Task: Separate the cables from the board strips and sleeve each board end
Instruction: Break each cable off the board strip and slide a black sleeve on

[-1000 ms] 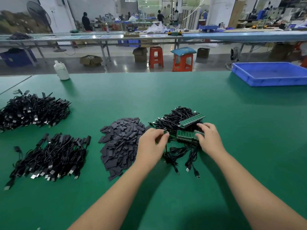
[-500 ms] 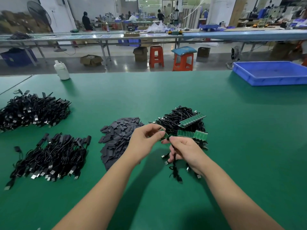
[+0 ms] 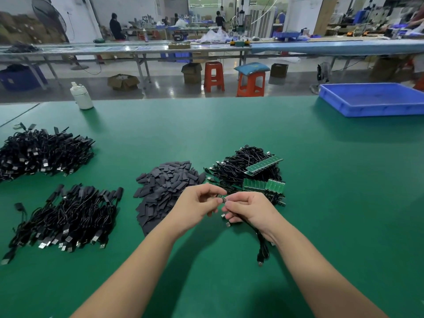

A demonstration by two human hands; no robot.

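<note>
My left hand (image 3: pixel 197 204) and my right hand (image 3: pixel 249 208) meet above the green table, both pinching a small green board strip (image 3: pixel 221 198) between their fingertips. Black cables (image 3: pixel 261 243) hang from my right hand down onto the table. Just behind the hands lies a tangle of black cables with green board strips (image 3: pixel 263 166) on top. A heap of dark grey sleeves (image 3: pixel 165 182) sits left of that tangle, partly hidden by my left hand.
Two piles of black finished cables lie at the left, a far pile (image 3: pixel 43 152) and a near pile (image 3: pixel 68 216). A white bottle (image 3: pixel 81 96) stands at the table's far edge. A blue tray (image 3: pixel 376 98) sits at the far right.
My right hand came off the board pile and joined the left in front of it. Both hands have drawn slightly nearer with the small strip and its cables.
</note>
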